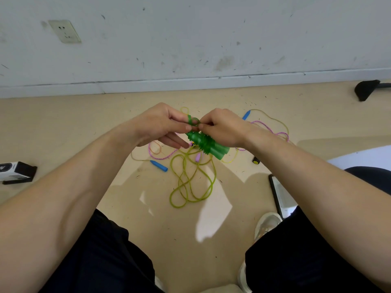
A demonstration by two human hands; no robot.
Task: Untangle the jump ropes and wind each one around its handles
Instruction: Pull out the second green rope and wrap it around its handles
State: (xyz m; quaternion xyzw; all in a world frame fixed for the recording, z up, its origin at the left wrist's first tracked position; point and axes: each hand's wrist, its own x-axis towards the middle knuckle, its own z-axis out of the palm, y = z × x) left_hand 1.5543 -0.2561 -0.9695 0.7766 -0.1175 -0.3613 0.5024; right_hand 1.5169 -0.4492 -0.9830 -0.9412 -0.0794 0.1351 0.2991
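Note:
Two green handles [208, 145] lie side by side in mid-air, with green rope coiled around their middle. My right hand [222, 129] holds them from the right, and its fingertips pinch the green rope's loop [193, 121] at the top. My left hand [164, 125] pinches the same loop from the left. On the floor below lies a tangle: a yellow-green rope [190, 182], a pink braided rope [273, 129] with a pink handle [198, 157], and two blue handles [159, 166] [246, 115] on a thin yellowish cord.
A black-and-white box [15, 172] lies on the floor at left. A tablet-like device [281, 195] lies beside my right shoe [266, 226]. A small yellow-black object [256, 160] sits near the ropes. A black chair base [366, 89] stands by the wall at right.

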